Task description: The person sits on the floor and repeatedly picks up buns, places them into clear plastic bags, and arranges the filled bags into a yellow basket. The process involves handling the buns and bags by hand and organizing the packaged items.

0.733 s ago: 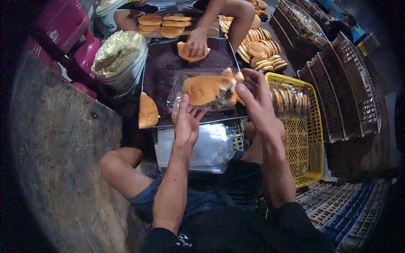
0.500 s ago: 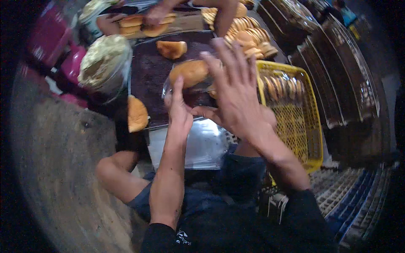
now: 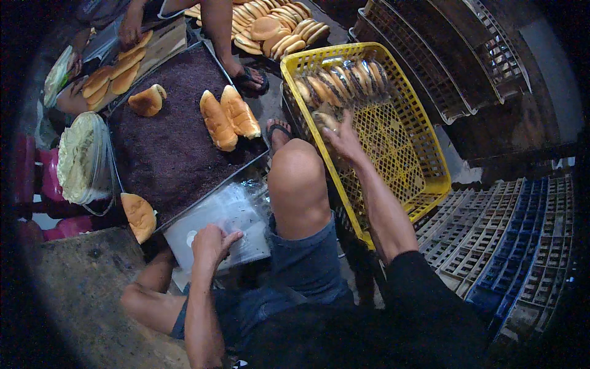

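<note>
From my remote post I saw, nearest the camera, the wearer's left hand [image 3: 212,246] on a stack of clear plastic bags [image 3: 238,212], fingers curled and thumb out; whether it pinched a bag, I could not tell. A lone bun [image 3: 139,216] lay at the tray's near left corner.

Farther out, the right hand [image 3: 345,136] reached into a yellow crate [image 3: 399,144], its narrowed fingers touching a wrapped bun [image 3: 327,119] just beside a packed row [image 3: 347,80]. Blur kept me from telling whether the grip was firm. That row, bagged and upright along the crate's far end, was the finished share I could make out; by my judgement the job was well short of its end.

The unbagged buns told of the work left. Two long buns [image 3: 217,122] [image 3: 241,114] rested side by side on the tray [image 3: 196,202] of dark granules [image 3: 163,169], with another bun [image 3: 146,101] toward its far left. A bucket of pale cream [image 3: 80,157] stood at the left. Beyond the tray, a co-worker's hand [image 3: 130,29] reached down to buns on a board [image 3: 169,44], and at the back a large pile of plain buns [image 3: 267,27] remained unwrapped.
</note>
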Motion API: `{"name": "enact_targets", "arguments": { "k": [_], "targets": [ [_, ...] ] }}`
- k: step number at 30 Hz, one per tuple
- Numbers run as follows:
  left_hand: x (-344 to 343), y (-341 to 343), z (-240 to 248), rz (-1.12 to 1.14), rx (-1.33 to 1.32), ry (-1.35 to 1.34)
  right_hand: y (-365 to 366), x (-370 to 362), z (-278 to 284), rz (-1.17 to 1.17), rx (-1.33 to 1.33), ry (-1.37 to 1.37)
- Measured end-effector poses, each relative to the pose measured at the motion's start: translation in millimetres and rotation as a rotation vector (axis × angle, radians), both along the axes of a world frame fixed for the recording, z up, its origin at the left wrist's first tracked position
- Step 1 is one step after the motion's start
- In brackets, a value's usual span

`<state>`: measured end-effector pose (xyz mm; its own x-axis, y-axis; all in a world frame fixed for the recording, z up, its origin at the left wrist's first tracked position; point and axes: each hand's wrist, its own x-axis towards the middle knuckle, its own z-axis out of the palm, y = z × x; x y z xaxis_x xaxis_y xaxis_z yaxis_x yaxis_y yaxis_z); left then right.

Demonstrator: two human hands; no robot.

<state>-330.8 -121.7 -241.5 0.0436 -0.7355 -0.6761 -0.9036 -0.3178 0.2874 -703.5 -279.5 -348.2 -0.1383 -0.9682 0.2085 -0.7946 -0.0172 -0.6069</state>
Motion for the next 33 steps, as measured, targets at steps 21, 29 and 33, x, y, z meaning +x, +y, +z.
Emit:
{"name": "enact_targets", "arguments": {
  "k": [21, 29, 33],
  "targets": [
    [17.6, -46.0, -3.0, 1.094, -0.475, 1.366, 69.7, 223.0, 191.0, 0.451, 0.422, -1.009],
    [-38.7, 66.2, 16.4, 1.396, -0.76, 1.027, 37.3, 318.7, 95.4, 0.52, 0.129, 0.242],
    [-54.3, 78.2, 10.8, 1.54, -0.378, 1.224, 33.5, 333.2, 71.1, 0.433, 0.245, 0.292]
  ]
}}
